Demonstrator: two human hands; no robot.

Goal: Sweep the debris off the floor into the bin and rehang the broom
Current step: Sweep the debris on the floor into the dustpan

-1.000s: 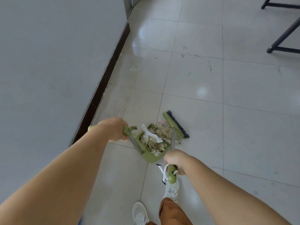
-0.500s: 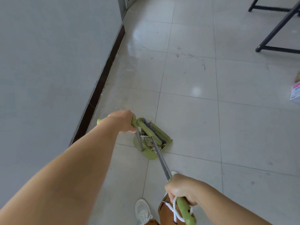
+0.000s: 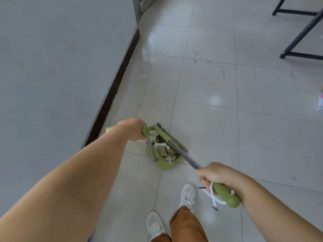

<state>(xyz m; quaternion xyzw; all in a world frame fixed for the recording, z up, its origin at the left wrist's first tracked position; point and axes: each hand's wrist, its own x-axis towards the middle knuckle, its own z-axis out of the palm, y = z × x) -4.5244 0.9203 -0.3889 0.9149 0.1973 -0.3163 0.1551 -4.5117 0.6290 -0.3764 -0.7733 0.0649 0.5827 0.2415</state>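
A green dustpan [image 3: 166, 165] rests on the tiled floor just ahead of my feet, filled with paper scraps and other debris [image 3: 164, 149]. My left hand [image 3: 133, 129] grips the green handle at the top of its upright metal pole. My right hand [image 3: 217, 177] grips the green end of the broom handle, where a white cord loop hangs. The broom's metal shaft [image 3: 185, 157] slants down to its green head [image 3: 166, 136], which lies across the dustpan's mouth with dark bristles at the far edge.
A grey wall with a dark skirting board [image 3: 111, 91] runs along the left. Black metal furniture legs [image 3: 300, 35] stand at the upper right. A printed paper [image 3: 320, 102] lies at the right edge. My white shoes [image 3: 187, 194] stand just behind the dustpan.
The broom head swung from the dustpan's right side onto its mouth. My right hand pulled back and to the right along the handle. The dustpan has stayed in place.
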